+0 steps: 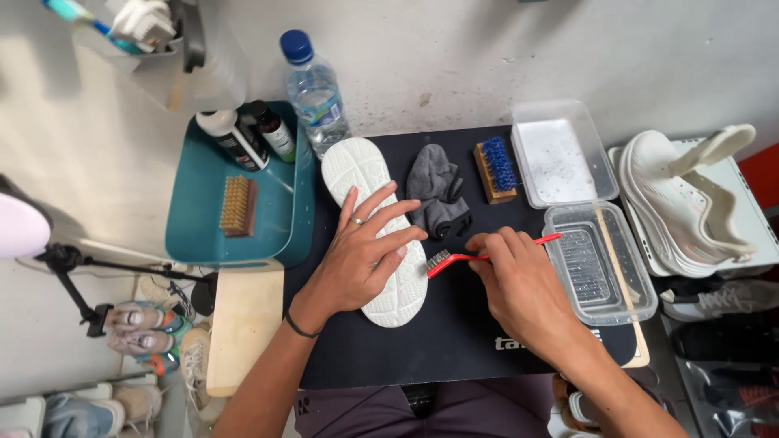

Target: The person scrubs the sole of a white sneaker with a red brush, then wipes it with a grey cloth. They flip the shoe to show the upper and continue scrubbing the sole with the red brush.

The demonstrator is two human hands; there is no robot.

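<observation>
On black mat (454, 341), L hand (357, 259) pinning white insole (381, 235), R hand (519, 284) gripping red brush (462, 258)

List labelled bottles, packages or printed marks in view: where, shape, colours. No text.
Water bottle: behind the white sole, clear, blue cap, pale label.
Two small bottles: on teal tray, dark with white labels, one white-capped, one black-capped.
Mat logo: white print on black mat, partly under right hand.
</observation>
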